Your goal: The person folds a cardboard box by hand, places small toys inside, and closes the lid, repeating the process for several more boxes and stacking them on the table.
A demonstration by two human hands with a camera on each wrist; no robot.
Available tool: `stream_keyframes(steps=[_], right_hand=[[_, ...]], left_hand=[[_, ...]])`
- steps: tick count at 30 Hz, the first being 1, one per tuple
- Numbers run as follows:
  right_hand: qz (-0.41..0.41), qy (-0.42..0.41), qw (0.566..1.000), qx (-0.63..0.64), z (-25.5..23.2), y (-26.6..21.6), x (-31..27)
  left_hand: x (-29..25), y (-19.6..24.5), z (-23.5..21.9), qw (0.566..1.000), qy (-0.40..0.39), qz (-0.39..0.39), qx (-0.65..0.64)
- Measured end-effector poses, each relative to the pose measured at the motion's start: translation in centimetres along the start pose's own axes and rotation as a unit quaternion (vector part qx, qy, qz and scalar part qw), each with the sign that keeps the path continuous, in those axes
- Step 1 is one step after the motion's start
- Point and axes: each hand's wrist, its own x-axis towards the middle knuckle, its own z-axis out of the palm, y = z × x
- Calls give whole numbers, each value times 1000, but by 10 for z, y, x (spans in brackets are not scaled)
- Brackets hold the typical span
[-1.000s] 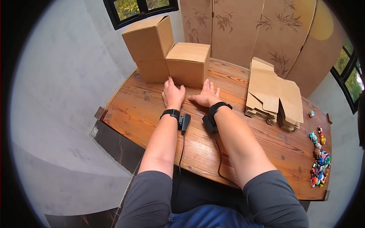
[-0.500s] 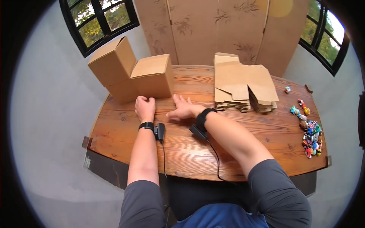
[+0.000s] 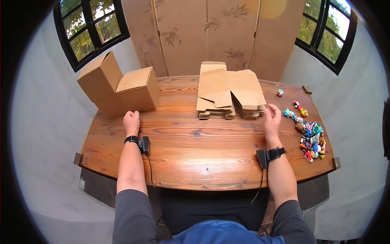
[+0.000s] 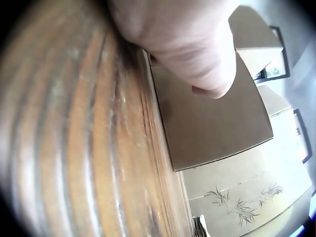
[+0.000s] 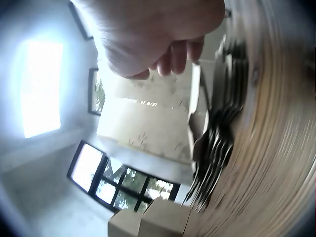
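Observation:
My left hand (image 3: 131, 123) is by the table in front of the lower cardboard boxes, its fingers curled in and nothing held. In the left wrist view its thumb (image 4: 215, 74) overlaps the plain front of a box (image 4: 212, 123). One upper box (image 3: 100, 75) sits on the lower left box, beside another closed box (image 3: 138, 87). My right hand (image 3: 272, 123) is just right of the stack of flattened cardboard boxes (image 3: 231, 87), fingers loosely bent and nothing gripped. The stack's layered edges (image 5: 215, 153) show below that hand in the right wrist view.
Several small toy figures (image 3: 313, 140) lie clustered at the table's right side, with a small round toy (image 3: 280, 92) behind them. Thin cables trail from both wrist cameras. A folding screen (image 3: 207, 36) stands behind the wooden table (image 3: 195, 156).
Both hands were at the front of the boxes. My right hand has swung right to the flattened stack; the left has curled its fingers and stayed near the boxes. The head view has turned right.

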Motion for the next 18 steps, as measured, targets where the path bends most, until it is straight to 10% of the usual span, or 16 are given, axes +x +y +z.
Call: stream_keyframes(steps=[2, 5, 10, 13, 15, 18], right_hand=[[9, 46, 999, -20, -6, 18, 7], [77, -26, 996, -23, 1, 28, 3], [81, -89, 987, -103, 6, 4, -10], [98, -85, 987, -99, 8, 9, -6], [103, -117, 983, -101, 7, 7, -9], [94, -120, 975, -160, 11, -5, -18]], left_hand=[[0, 7, 3, 980, 23, -39, -193], [-21, 64, 4, 793, -88, -277, -535], [-102, 167, 53, 818, -223, -227, -479], [-138, 187, 77, 848, -249, -214, -416], [-159, 168, 103, 901, -268, -52, -336], [-169, 174, 101, 875, -301, -26, -379]])
